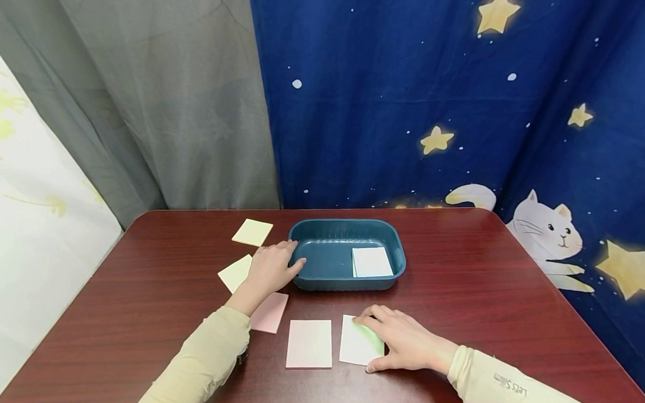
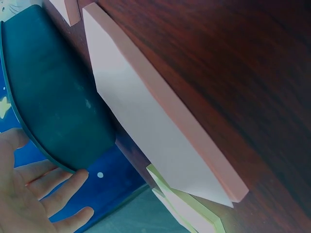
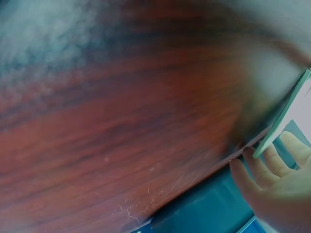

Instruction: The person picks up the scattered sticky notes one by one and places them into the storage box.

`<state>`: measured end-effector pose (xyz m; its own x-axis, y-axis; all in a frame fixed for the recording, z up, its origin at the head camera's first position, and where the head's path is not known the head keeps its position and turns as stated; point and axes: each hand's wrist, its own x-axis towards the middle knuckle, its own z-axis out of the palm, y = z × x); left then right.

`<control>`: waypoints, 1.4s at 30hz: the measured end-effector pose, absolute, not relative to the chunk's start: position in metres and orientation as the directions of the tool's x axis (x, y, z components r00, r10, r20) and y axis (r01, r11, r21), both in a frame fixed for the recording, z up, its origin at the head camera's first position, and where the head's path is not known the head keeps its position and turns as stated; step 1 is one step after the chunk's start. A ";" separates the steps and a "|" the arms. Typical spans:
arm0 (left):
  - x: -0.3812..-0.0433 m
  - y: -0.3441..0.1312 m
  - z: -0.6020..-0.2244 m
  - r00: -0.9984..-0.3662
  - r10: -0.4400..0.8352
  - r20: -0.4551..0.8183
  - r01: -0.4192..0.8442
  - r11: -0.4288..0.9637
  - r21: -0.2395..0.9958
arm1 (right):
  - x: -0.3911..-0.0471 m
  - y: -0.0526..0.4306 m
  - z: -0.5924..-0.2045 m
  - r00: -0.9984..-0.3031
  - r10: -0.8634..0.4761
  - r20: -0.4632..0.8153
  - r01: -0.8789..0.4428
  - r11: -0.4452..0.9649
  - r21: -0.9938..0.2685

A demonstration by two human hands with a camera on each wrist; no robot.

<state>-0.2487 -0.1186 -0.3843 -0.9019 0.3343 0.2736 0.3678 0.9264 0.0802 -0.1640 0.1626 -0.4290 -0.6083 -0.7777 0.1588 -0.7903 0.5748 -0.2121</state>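
Tub [image 1: 346, 285] sits back-ctr on tbl [image 1: 459, 259], inner pad [image 1: 372, 262] at its R end. L hand [image 1: 271, 269] on tub's L rim. 2 pads [image 1: 252, 232] lie L of tub; 3 in front, R hand [image 1: 405, 342] on rightmost pad [image 1: 353, 346].

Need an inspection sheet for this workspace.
Surface: red-brown table; thin pale marks, hairs or scratches unclear.
Job's things: tray with white pad in its right half; on the table, two yellow pads, two pink pads, green pad.
Clutter: nothing seen.
Grips: left grip touches tray's left rim; right grip holds green pad.
Cables: nothing seen.
Surroundings: grey curtain, blue curtain with stars and cat print.
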 end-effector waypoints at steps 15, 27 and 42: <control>-0.248 -0.118 -0.384 -0.901 0.336 0.274 0.370 0.925 0.083 | -0.168 0.164 -0.425 -0.584 -0.786 0.202 -0.809 0.543 -0.225; -0.247 -0.118 -0.382 -0.909 0.328 0.258 0.359 0.929 0.085 | -0.174 0.164 -0.420 -0.484 -0.806 0.340 -0.875 0.435 -0.214; -0.248 -0.119 -0.383 -0.902 0.335 0.272 0.368 0.926 0.080 | -0.175 0.162 -0.399 -0.444 -0.822 0.356 -0.896 0.413 -0.163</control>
